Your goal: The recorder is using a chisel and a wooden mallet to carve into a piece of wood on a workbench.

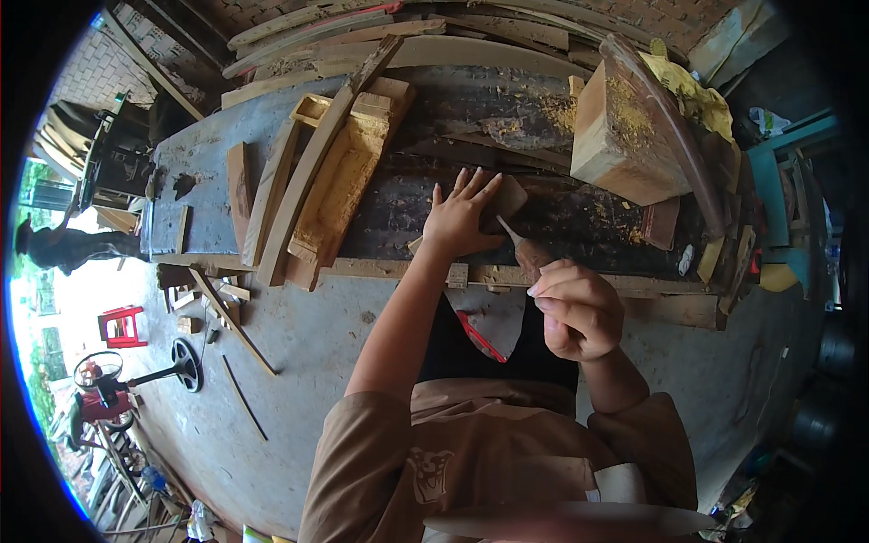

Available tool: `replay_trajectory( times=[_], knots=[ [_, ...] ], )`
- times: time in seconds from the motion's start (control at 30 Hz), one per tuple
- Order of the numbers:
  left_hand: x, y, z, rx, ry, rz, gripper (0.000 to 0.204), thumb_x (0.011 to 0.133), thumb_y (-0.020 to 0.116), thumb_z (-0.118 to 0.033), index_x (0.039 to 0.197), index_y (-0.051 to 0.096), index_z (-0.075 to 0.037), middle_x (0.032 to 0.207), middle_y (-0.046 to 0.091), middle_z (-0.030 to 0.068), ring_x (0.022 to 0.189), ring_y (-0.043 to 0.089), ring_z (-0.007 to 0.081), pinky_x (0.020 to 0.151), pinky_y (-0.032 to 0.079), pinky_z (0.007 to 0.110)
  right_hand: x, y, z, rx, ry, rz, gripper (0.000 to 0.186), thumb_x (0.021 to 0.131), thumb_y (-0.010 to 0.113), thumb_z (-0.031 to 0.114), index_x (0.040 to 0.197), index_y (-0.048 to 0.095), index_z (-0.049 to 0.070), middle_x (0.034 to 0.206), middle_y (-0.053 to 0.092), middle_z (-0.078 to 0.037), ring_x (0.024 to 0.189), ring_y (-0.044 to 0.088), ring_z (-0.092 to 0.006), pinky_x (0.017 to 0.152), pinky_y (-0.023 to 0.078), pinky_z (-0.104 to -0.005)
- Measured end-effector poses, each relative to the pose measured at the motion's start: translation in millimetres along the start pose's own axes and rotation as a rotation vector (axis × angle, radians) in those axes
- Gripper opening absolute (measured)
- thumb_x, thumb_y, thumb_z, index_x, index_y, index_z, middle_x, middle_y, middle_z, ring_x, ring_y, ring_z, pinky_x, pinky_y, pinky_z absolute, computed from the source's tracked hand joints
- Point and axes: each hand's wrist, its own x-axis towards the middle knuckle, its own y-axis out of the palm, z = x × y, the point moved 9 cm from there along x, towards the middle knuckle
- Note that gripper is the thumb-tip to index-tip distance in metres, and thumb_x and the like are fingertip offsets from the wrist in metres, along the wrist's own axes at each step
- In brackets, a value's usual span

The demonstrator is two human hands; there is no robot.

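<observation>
On the dark bench top (398, 204), my left hand (462, 217) lies palm down with fingers spread. A brown wooden block (510, 194) shows just beyond its fingertips and thumb, partly covered by the hand. My right hand (584, 308) is closed, its fingers pinched at the near end of a small hand tool (530, 256) with a brown handle and a pale, narrow tip. The tip points away from me toward the block, close to my left thumb. The exact kind of tool cannot be made out.
A hollowed wooden trough (339, 181) and several planks lie left on the bench. At right stands a large wood block (611, 136) dusted with shavings, with a long board (674, 136) leaning on it. A red stool (121, 326) and wood offcuts (231, 312) are on the floor at left.
</observation>
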Motion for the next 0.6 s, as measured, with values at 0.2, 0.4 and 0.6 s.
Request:
replay_trajectory(
  times=[0.2,0.4,0.6],
  knots=[
    [-1.0,0.5,0.4,-0.007,0.006,0.007,0.098,0.056,0.073,-0.038,0.138,0.020,-0.027,0.143,0.023,0.0045,0.133,0.016,0.0264,0.102,0.016,0.056,-10.2,-7.8,1.3,0.011,0.018,-0.065,0.009,0.077,0.053,0.003,0.086,0.056,0.002,0.077,0.055,-0.009,0.065,0.058,-0.0221,0.058,0.050,-0.0356],
    [-0.6,0.4,1.0,0.026,0.008,-0.020,0.097,0.055,0.073,-0.041,0.137,0.021,-0.030,0.144,0.018,0.0063,0.133,0.015,0.0271,0.103,0.018,0.054,-18.3,-15.1,0.9,0.055,0.018,-0.098,0.007,0.078,0.053,0.004,0.084,0.053,0.001,0.076,0.055,-0.010,0.064,0.059,-0.0231,0.059,0.051,-0.0377],
    [-1.1,-0.6,0.6,0.010,0.012,-0.037,0.097,0.055,0.074,-0.040,0.136,0.023,-0.030,0.144,0.013,0.0104,0.133,0.013,0.0280,0.103,0.019,0.053,-31.4,-24.5,-0.3,0.049,0.028,-0.130,0.008,0.081,0.052,0.008,0.085,0.050,0.001,0.075,0.055,-0.009,0.065,0.059,-0.0232,0.062,0.051,-0.0386]
  ],
)
